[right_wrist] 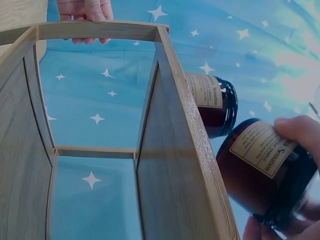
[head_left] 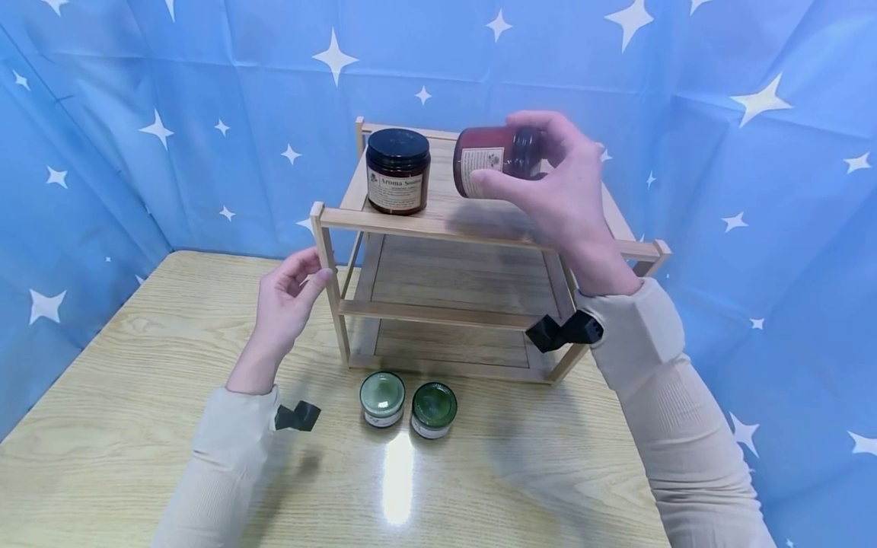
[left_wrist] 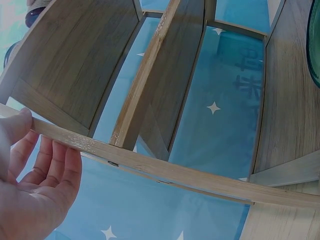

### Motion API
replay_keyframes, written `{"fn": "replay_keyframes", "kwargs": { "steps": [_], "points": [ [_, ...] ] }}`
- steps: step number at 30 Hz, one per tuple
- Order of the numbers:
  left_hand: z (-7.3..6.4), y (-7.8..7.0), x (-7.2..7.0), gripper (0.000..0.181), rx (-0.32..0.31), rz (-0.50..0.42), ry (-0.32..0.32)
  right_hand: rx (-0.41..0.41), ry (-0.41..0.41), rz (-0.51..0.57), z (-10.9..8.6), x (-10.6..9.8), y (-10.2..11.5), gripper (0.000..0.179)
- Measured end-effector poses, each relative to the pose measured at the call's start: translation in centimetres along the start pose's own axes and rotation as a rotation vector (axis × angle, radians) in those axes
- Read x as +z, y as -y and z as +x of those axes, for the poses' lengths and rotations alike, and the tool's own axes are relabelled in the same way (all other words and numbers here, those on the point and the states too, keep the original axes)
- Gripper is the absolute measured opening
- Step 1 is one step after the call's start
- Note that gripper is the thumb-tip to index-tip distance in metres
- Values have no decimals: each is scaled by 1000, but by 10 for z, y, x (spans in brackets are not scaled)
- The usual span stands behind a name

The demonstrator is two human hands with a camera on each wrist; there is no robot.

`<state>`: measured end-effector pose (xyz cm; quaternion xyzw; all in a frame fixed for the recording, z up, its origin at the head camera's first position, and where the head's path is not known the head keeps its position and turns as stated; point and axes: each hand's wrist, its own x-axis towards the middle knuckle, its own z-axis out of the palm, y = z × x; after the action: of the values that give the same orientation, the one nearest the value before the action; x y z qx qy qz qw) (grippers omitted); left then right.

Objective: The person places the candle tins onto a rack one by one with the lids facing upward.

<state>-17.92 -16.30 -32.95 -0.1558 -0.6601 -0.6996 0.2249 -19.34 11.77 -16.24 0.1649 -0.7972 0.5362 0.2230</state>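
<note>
My right hand (head_left: 565, 171) grips a dark red-brown candle jar (head_left: 479, 148) with a black lid and cream label. The jar is tilted on its side above the top board of a wooden shelf rack (head_left: 438, 316). A matching jar (head_left: 397, 175) stands upright on that board to the left; its label reads "Aroma". At the rack's front left post, my left hand (head_left: 288, 297) pinches the wood, thumb on one side and fingers on the other, as the left wrist view shows. Two green jars, a pale one (head_left: 382, 396) and a darker one (head_left: 434, 409), stand on the table before the rack.
The wooden table (head_left: 123, 365) carries the rack, which has two lower boards under its top. A blue curtain (head_left: 240, 99) with white stars hangs close behind and along both sides. Small black devices (head_left: 298, 416) are strapped at both wrists.
</note>
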Motion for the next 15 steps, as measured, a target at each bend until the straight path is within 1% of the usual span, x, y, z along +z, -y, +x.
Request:
{"fn": "replay_keyframes", "kwargs": {
  "steps": [4,11,15],
  "points": [
    [0,-1,0,22,-1,9,2,14,-9,9,1,1,1,60],
    [0,-2,1,22,0,2,4,-15,-15,5,1,2,1,54],
    [0,-1,1,22,-4,3,-1,-17,-2,5,1,2,1,58]
  ]
}}
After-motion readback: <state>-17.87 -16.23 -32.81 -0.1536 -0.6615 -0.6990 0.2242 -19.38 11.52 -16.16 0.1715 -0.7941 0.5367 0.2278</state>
